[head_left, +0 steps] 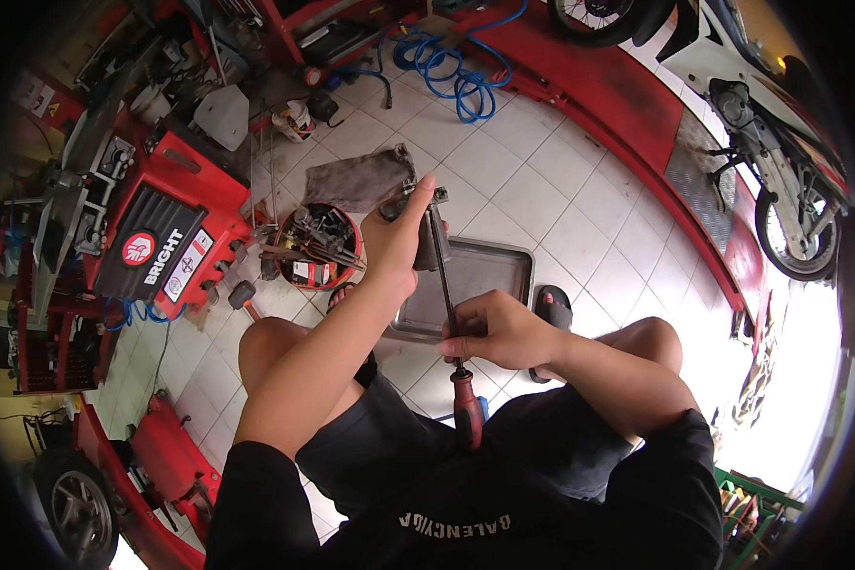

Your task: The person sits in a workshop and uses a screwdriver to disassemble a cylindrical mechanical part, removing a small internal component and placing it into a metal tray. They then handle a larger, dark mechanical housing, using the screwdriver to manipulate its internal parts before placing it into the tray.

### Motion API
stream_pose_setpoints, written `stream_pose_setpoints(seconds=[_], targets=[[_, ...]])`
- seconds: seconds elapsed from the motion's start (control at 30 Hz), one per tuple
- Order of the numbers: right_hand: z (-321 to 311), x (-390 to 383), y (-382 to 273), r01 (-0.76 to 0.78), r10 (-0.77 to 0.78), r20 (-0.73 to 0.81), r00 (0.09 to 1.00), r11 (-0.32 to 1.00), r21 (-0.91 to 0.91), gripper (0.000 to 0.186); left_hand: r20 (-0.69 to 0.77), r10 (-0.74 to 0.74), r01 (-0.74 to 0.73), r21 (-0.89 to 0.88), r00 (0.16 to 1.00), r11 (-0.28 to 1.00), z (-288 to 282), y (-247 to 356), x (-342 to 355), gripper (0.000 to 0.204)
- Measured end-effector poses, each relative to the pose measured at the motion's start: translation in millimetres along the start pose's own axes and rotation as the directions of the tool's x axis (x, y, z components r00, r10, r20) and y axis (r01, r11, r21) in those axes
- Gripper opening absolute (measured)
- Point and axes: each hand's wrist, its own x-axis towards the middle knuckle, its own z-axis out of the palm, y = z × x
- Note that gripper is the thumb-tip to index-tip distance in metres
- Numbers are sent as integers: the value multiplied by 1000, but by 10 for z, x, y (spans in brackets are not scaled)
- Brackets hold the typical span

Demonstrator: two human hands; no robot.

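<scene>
A: Held what in the left hand (399, 230)?

B: Held a grey metal part (434, 244), seen over the far left part of the tray (500, 280). Curled around it with thumb raised and most fingers out of sight; could not tell their exact grip.

A: And in the right hand (500, 332)?

B: Pinched the shaft of a red-handled screwdriver (466, 410) between thumb and fingertips, just above the handle, by the tray's near edge.

A: Pointed which way?

B: Ran lengthwise from short of the tray's near edge, up across the tray, to the metal part. So pointed ahead and slightly left from the right hand. Could not tell whether seated in the part or merely passing in front.

A: Had which hand nearer the handle?

B: Had the right nearer, the left at the far end.

A: Noticed anything else?

B: Saw a tub (355, 229) of tools (319, 237) left of the tray, and a grey rag (351, 180) beyond the tray.
</scene>
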Motion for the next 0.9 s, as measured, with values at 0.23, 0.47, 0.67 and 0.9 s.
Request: stream_pose_setpoints(seconds=[0.23, 0.47, 0.67, 0.9], targets=[[74, -76, -62, 123, -81, -99, 992, 815, 566, 28, 27, -9, 7, 56, 1000, 998, -80, 43, -22, 42], [14, -95, -19, 20, 24, -92, 995, 893, 449, 22, 79, -85, 81, 53, 993, 995, -97, -27, -33, 45], [149, -21, 95, 88, 1, -149, 989, 800, 593, 30, 58, -148, 146, 41, 987, 988, -76, -61, -25, 44], [95, -114, 38, 72, -65, -33, 997, 794, 604, 35, 69, -150, 145, 77, 986, 986, -60, -148, -71, 40]])
